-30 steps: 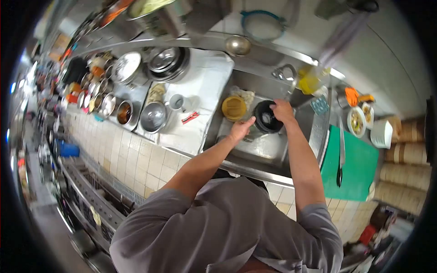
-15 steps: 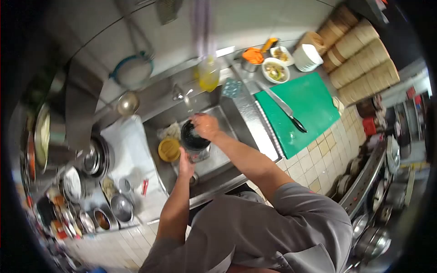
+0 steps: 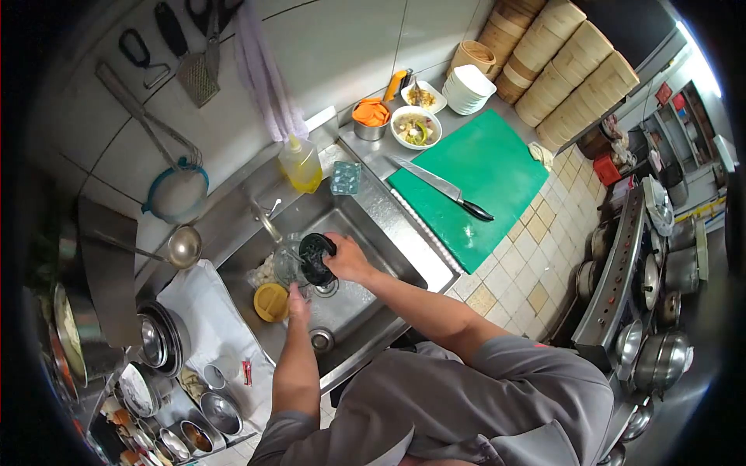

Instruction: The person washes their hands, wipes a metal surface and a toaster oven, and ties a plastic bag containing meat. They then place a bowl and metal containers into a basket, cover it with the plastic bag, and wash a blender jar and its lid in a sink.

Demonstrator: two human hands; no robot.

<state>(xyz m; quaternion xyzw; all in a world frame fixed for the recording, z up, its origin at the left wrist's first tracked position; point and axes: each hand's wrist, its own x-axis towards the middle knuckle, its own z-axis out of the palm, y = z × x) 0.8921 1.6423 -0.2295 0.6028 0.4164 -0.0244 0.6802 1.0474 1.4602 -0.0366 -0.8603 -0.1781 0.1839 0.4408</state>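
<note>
A clear jar (image 3: 287,261) with a round black end (image 3: 315,262) is tilted under the running tap (image 3: 266,220), over the metal sink. The fingers of my right hand (image 3: 345,258) are closed on the black end at its right side. From below, my left hand (image 3: 298,304) holds the jar, with some of its fingers hidden behind it. A yellow round lid-like piece (image 3: 271,302) rests in the sink just left of my left hand. Behind that lies a clear bag of pale pieces (image 3: 262,273).
Right of the sink (image 3: 373,299), a large knife (image 3: 439,186) lies on a green cutting board (image 3: 497,186). Behind are a soup bowl (image 3: 416,128), sliced carrots (image 3: 371,114) and bamboo steamers (image 3: 559,70). A soap bottle (image 3: 301,165) and a blue sponge (image 3: 346,179) stand at the rim.
The view has shifted, showing more of the wall. The black end has turned sideways, so the clear jar now shows. My right hand has moved from its top to its right side.
</note>
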